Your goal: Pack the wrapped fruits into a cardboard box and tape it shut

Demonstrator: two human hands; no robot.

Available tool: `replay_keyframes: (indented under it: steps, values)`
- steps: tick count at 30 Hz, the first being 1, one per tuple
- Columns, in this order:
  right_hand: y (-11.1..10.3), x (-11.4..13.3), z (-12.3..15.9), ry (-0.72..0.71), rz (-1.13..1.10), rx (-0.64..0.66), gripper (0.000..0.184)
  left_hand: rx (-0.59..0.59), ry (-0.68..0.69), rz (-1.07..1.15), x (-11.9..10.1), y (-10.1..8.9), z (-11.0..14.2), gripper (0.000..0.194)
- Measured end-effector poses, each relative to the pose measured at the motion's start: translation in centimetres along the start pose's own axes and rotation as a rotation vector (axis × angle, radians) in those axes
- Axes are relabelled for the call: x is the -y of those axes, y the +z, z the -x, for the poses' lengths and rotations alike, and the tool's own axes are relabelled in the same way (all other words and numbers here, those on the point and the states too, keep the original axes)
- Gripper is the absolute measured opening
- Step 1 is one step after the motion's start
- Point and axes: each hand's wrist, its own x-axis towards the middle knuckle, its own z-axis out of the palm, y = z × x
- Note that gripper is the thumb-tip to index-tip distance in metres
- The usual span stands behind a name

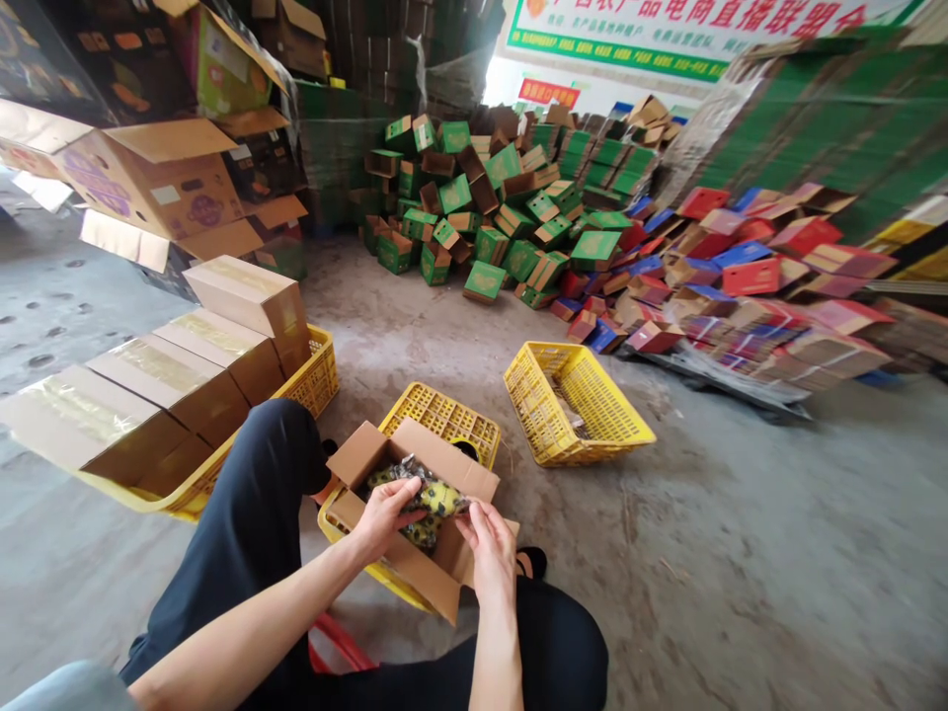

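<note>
Between my knees an open cardboard box (430, 565) rests on an upturned yellow crate (444, 415), its flaps folded outward. Over the box I hold a clear plastic packet (442, 499) with a yellow, dark-spotted pattern; what is inside it I cannot make out. My left hand (386, 513) pinches the packet's left end. At its right end, the fingertips of my right hand (485, 541) are closed on the plastic. More packets of the same look (422, 533) lie inside the box, partly hidden by my hands.
To the left, a long yellow crate (320, 365) holds several taped cardboard boxes (214, 341). Another yellow crate (629, 420) stands on the floor at right, with some scraps inside. Piles of green boxes (485, 281) and red and blue boxes (751, 276) spread behind.
</note>
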Motion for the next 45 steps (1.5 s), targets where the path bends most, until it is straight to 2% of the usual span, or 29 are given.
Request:
replay_keyframes:
  steps: [7, 10, 12, 16, 19, 23, 27, 31, 33, 38, 45]
  values:
    - [0.4, 0.7, 0.1, -0.028, -0.088, 0.003, 0.035, 0.021, 0.020, 0.060, -0.7, 0.6, 0.1, 0.058]
    - [0.2, 1.0, 0.1, -0.050, -0.115, 0.015, 0.028, 0.070, 0.005, 0.102, -1.0, 0.6, 0.3, 0.056]
    - [0.0, 1.1, 0.0, -0.073, -0.132, 0.008, 0.025, 0.094, -0.061, 0.147, -1.1, 0.4, 0.4, 0.059]
    - [-0.2, 1.3, 0.1, -0.102, -0.141, -0.007, 0.019, 0.170, -0.293, 0.162, -1.4, 0.1, 0.9, 0.075]
    - [0.0, 1.4, 0.4, -0.125, -0.113, 0.023, 0.016, 0.283, -0.367, 0.089, -1.4, 0.2, 1.4, 0.071]
    - [0.4, 1.7, 0.7, -0.153, -0.091, 0.061, 0.017, 0.334, -0.296, -0.013, -1.4, 0.5, 1.9, 0.052]
    - [0.4, 1.8, 0.7, -0.153, -0.124, 0.083, 0.019, 0.309, -0.196, -0.027, -1.6, 0.7, 2.0, 0.052]
    - [0.2, 1.6, 0.5, -0.138, -0.096, 0.091, 0.045, 0.295, -0.103, -0.078, -2.0, 0.7, 1.9, 0.057]
    - [0.1, 1.4, 0.5, -0.134, -0.020, 0.106, 0.050, 0.290, -0.065, -0.148, -2.1, 0.6, 1.8, 0.058]
    - [-0.1, 0.7, 0.4, -0.120, 0.123, 0.148, 0.033, 0.278, 0.047, -0.282, -2.0, 0.4, 1.6, 0.060]
    - [0.3, 0.7, 0.4, -0.067, -0.015, 0.089, 0.030, 0.203, 0.076, -0.218, -1.4, 0.6, 1.3, 0.065]
